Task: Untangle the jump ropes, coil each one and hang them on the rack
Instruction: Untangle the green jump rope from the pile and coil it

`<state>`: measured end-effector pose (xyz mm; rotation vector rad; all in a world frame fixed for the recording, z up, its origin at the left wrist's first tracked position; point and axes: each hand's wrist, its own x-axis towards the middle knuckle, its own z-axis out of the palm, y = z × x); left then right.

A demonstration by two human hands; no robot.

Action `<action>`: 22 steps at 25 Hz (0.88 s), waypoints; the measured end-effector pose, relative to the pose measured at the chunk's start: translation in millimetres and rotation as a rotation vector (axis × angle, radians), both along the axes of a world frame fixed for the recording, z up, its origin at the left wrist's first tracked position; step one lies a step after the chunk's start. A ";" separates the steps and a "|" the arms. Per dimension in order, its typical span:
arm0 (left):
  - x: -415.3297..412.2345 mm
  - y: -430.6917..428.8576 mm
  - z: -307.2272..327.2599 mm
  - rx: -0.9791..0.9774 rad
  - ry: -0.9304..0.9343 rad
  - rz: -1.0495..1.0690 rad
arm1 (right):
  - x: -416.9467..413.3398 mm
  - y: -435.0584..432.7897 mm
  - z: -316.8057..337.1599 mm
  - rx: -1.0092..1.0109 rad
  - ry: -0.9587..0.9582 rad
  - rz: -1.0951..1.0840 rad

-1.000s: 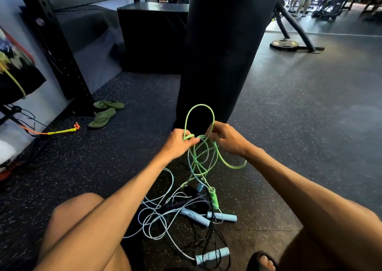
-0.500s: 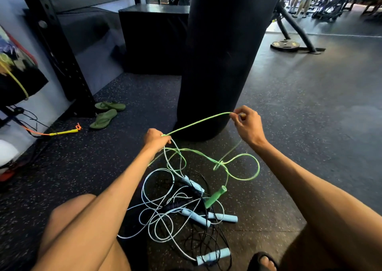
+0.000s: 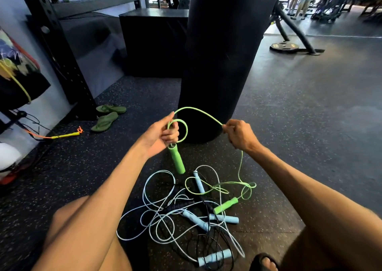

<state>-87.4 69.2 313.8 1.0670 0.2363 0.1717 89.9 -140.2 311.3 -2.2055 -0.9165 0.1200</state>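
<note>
My left hand (image 3: 160, 135) grips the green jump rope (image 3: 198, 110) near one end, with a small loop beside the fingers and one green handle (image 3: 177, 160) hanging below. My right hand (image 3: 239, 135) pinches the same cord further along, so it arches between both hands. From the right hand the cord drops to the floor, where its second green handle (image 3: 225, 205) lies. Below on the floor sits a tangle of light blue ropes (image 3: 159, 212) with blue handles (image 3: 196, 221) and a thin black rope (image 3: 213, 248).
A black punching bag (image 3: 219, 59) stands just behind my hands. Green sandals (image 3: 105, 120) and a yellow-orange rope (image 3: 62, 135) lie at left by a black rack upright (image 3: 62, 49). A black box sits behind. My knees and a sandalled foot (image 3: 263, 262) flank the tangle.
My left hand has risen and now holds a small loop with a green handle dangling under it. The right hand has come lower and nearer, and the other green handle has shifted right on the floor.
</note>
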 end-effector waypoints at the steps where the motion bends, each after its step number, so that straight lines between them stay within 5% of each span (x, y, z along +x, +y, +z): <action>1: -0.5 -0.2 3.3 -0.068 -0.039 -0.013 | -0.6 0.9 -2.6 -0.059 0.033 0.024; 6: 3.2 0.9 6.2 -0.291 -0.189 0.094 | -17.2 9.5 -20.3 -0.285 0.191 0.228; 9: 9.5 5.6 -0.7 -0.366 -0.222 0.263 | -26.6 9.8 -23.2 -0.348 0.385 0.356; 12: 15.5 10.9 -6.6 -0.371 -0.185 0.480 | -31.9 6.7 -28.1 -0.480 0.376 0.439; 17: 22.9 12.5 -17.9 0.002 -0.070 0.697 | -42.6 11.5 -23.7 -0.298 0.283 0.510; 22: 26.0 2.0 -28.8 0.367 0.006 0.573 | -52.6 14.8 3.8 -0.138 0.043 0.594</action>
